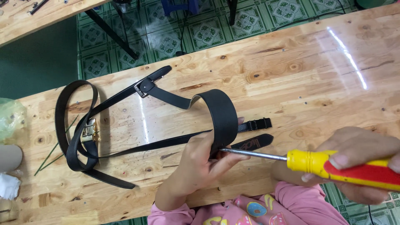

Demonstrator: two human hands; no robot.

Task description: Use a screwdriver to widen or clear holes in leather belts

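Near edge of the pale wooden bench: left hand pinches 1 looped black belt; right hand clenches 1 yellow-red screwdriver, tip at the belt; 2 buckles; beyond, green patterned floor tiles.

One head-mounted view only; no second view shares the scene. The camera looks steeply down from above and behind the grip, where the left hand pinches the black belt against the screwdriver tip. The grip sits low of centre, close to the lens. The right hand lies right of the grip, cut by the frame edge. The wooden table runs diagonally beyond the grip; green tiled floor shows farthest off.
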